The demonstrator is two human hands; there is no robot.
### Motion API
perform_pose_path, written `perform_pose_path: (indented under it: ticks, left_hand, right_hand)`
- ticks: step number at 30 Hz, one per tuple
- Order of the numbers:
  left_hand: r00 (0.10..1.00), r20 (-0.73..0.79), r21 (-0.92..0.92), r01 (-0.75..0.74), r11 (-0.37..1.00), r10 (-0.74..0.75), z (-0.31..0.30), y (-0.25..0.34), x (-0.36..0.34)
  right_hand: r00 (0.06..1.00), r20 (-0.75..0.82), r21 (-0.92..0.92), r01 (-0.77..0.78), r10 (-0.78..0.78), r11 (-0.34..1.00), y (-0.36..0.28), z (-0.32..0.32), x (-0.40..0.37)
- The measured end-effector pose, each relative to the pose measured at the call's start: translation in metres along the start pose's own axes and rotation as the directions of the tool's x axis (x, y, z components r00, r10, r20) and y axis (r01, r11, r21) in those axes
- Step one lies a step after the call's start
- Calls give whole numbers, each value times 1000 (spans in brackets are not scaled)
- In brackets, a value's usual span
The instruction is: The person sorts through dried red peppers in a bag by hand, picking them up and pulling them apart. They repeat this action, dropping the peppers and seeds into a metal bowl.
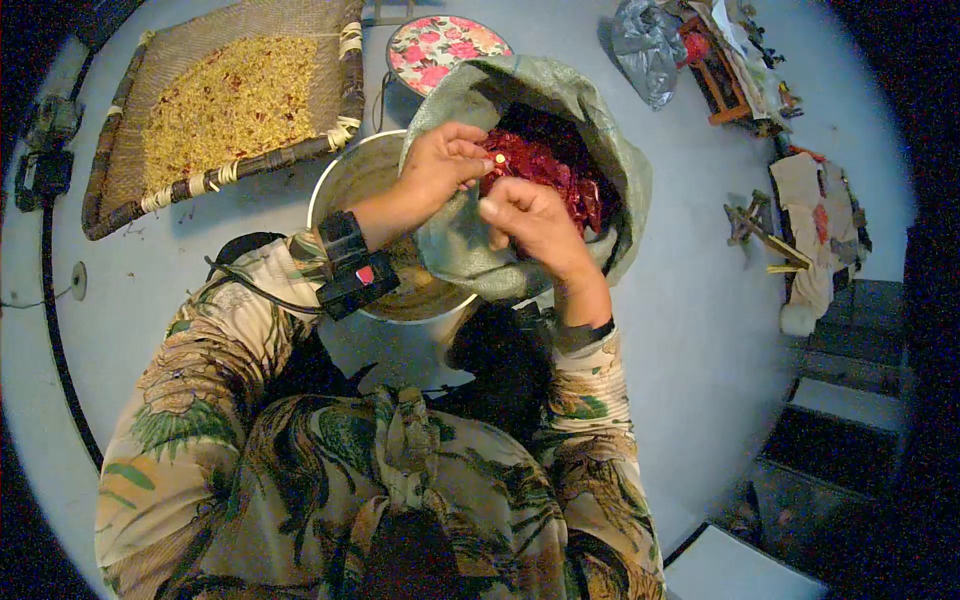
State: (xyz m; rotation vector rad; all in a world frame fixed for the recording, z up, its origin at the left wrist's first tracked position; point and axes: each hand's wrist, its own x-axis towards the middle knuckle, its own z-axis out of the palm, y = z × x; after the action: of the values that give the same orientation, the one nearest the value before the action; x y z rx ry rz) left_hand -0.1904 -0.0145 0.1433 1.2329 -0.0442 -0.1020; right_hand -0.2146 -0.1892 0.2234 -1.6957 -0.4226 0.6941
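A green woven sack (625, 200) stands with its mouth wide, and dark red dried chilies (560, 175) show inside. Over its near left part, my left hand (440, 170) has its thumb and fingertips together beside a small yellowish piece; what they grip is too small to make out. Just to the right, my right hand (530, 220) is closed in a pinch close to the left fingertips, and whatever it holds is hidden. Both hands are above the chilies. Behind the sack's left side is a large round pot (330, 185) with a pale rim.
At the upper left lies a framed mesh tray (225, 180) with yellow seeds. A flower-patterned round stool (445, 50) is beyond the sack. A grey plastic bag (645, 50) and a wooden rack (725, 95) are at the upper right, with cloth (800, 200) below. Steps (850, 400) lie right.
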Motion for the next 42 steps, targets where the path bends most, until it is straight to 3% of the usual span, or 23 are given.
perform_pose_path:
  ticks: [3,4,10,13,14,15,17,19,25,26,28,32,34,37,42]
  left_hand:
    - [1000,-13,16,7,1000,-7,-1,-3,2]
    - [1000,-15,26,17,1000,-17,-1,-2,2]
    - [1000,5,6,4,1000,-4,-3,-3,3]
    - [1000,-1,-6,19,1000,-19,-1,-1,1]
    - [1000,-8,-13,28,1000,-28,0,0,1]
    - [1000,0,-3,30,1000,-30,0,1,0]
    - [999,16,17,35,999,-35,-1,3,-1]
    - [998,13,-7,58,998,-58,1,2,0]
    - [991,111,-77,87,993,-78,9,4,-1]
    - [987,141,-114,92,989,-75,12,6,-2]
    - [980,162,-20,118,993,-114,11,-1,0]
    - [979,138,27,145,989,-147,11,-3,-1]
    - [980,170,17,105,994,-106,6,2,-1]
    - [982,184,43,43,998,-50,1,17,-4]
    - [981,167,8,-98,995,95,2,60,-19]
  right_hand:
    - [989,136,-33,-52,56,998,-3,7,-4]
    - [988,153,30,23,-27,999,-9,12,-6]
    - [995,89,-25,-47,49,999,-3,-5,-6]
    - [989,-146,-111,-17,0,994,4,-27,-4]
    - [946,-321,-115,-84,43,990,2,-36,-6]
    - [902,-426,-124,27,-78,992,13,-49,-6]
    - [758,-652,-54,3,-38,999,26,-76,-5]
    - [677,-736,-18,-34,10,999,41,-103,-8]
    - [658,-752,-45,-79,18,996,73,-131,-8]
    - [652,-758,-83,-90,-4,992,78,-133,-6]
    - [639,-767,-159,-112,-51,981,84,-133,-3]
    - [683,-715,-401,-223,-151,889,104,-139,3]
    - [704,-653,-562,-204,-279,801,117,-138,6]
    - [724,-661,-568,-311,-198,762,117,-137,9]
    - [707,-662,-593,-294,-247,750,105,-126,7]
